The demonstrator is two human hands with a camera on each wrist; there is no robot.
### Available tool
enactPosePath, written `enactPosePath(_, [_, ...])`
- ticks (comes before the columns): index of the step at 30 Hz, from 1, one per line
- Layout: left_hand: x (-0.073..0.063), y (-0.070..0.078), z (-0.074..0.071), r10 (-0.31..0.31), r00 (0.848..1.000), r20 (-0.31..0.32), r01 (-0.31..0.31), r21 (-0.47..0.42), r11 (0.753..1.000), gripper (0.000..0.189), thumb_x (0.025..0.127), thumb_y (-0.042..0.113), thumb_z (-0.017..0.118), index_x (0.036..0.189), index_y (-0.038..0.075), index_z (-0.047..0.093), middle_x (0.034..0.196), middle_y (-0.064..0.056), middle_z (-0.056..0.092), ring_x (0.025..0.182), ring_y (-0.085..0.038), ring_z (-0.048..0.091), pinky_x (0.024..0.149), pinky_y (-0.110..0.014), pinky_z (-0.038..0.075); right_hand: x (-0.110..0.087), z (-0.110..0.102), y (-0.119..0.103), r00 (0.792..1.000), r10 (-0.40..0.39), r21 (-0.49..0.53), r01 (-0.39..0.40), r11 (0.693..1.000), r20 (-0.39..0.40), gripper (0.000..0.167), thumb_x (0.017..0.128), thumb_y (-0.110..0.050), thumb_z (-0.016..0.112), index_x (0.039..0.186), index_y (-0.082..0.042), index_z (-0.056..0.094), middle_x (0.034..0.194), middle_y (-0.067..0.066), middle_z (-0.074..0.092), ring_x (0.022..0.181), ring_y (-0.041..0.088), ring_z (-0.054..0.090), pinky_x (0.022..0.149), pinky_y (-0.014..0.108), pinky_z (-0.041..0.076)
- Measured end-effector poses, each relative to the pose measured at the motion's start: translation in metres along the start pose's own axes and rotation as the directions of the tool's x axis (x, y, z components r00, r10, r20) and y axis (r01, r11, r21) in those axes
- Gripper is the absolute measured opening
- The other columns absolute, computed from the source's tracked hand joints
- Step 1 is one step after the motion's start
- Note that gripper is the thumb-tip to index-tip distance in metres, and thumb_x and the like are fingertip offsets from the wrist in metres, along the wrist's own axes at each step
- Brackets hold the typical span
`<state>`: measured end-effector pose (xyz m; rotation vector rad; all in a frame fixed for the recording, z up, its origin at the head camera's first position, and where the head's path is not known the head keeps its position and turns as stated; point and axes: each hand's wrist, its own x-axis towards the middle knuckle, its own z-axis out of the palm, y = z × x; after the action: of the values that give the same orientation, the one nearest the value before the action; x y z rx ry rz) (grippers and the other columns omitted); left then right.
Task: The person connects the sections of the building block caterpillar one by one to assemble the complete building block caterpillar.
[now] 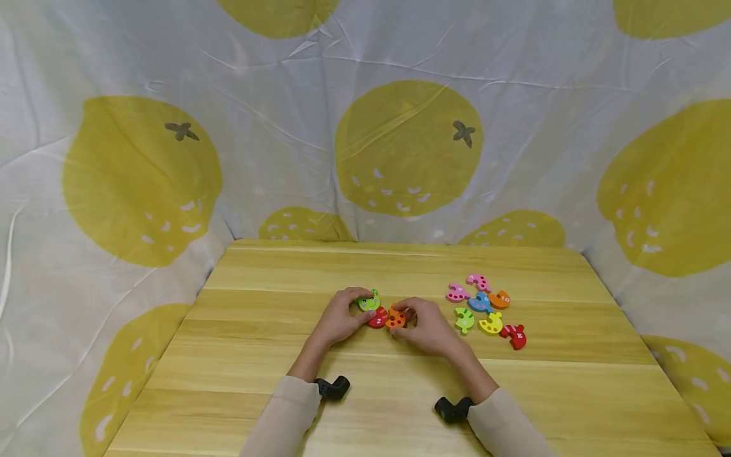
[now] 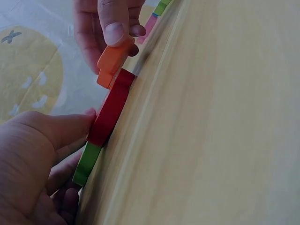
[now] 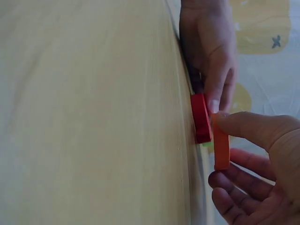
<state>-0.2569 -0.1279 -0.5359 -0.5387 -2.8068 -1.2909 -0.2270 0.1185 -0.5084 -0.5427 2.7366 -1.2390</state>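
Note:
Near the middle of the table, my left hand (image 1: 341, 317) grips two joined wooden puzzle pieces lying flat. Its fingers are at a green smiling caterpillar-head piece (image 1: 368, 304), and its thumb presses the edge of a red piece (image 1: 377, 319) marked 2. From the right, my right hand (image 1: 429, 325) pinches an orange dotted puzzle piece (image 1: 395, 318) between thumb and fingers. Both wrist views show the orange piece (image 2: 110, 63) held raised off the wood, its near edge right at the end of the red piece (image 2: 111, 110).
Right of my right hand lie several loose puzzle pieces: pink ones (image 1: 457, 293), a blue (image 1: 480, 303), an orange (image 1: 500, 299), a green (image 1: 465, 319), a yellow (image 1: 491, 324) and a red (image 1: 516, 336). A lemon-print cloth (image 1: 400, 57) hangs behind the wooden table (image 1: 274, 266).

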Motion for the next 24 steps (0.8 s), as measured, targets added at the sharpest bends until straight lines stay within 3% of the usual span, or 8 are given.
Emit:
enactPosePath(8, [-0.001, 0.006, -0.001, 0.04, 0.999, 0.005, -0.04, 0.022, 0.999, 0.049, 0.088, 0.032, 0.082, 0.132, 0.016, 0.07, 0.142, -0.008, 0.061, 0.134, -0.032, 0.052, 0.114, -0.052, 0.042, 0.002, 0.005, -0.003, 1.0, -0.009, -0.031, 0.009, 0.999, -0.019, 0.046, 0.082, -0.023, 0.088, 0.123, -0.01, 0.072, 0.113, 0.002, 0.071, 0.093, 0.011, 0.061, 0.082, 0.029, 0.053])
enactPosePath(24, [-0.001, 0.003, -0.001, 0.031, 1.0, 0.004, -0.031, 0.034, 0.999, 0.049, 0.088, 0.033, 0.082, 0.132, 0.016, 0.07, 0.141, -0.007, 0.062, 0.132, -0.03, 0.053, 0.114, -0.049, 0.043, 0.005, 0.014, -0.009, 0.999, 0.005, -0.061, -0.008, 0.998, -0.035, 0.043, 0.078, -0.018, 0.089, 0.115, -0.005, 0.074, 0.105, 0.003, 0.068, 0.089, 0.014, 0.057, 0.08, 0.029, 0.052])
